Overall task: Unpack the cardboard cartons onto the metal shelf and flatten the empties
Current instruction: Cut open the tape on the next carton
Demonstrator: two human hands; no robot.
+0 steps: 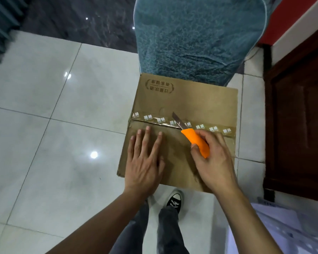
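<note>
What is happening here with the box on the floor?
A person is cutting open a sealed carton that stands on the tiled floor. The left hand presses flat on its top. The right hand grips an orange knife, whose blade is in the tape across the top. Left of the blade the tape looks slit; right of it the tape is whole. The carton is not yet open.

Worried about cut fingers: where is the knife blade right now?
In the head view, the knife blade crosses the taped seam atop the carton, its orange handle in the right hand, right of the left hand pressing the near flap.
</note>
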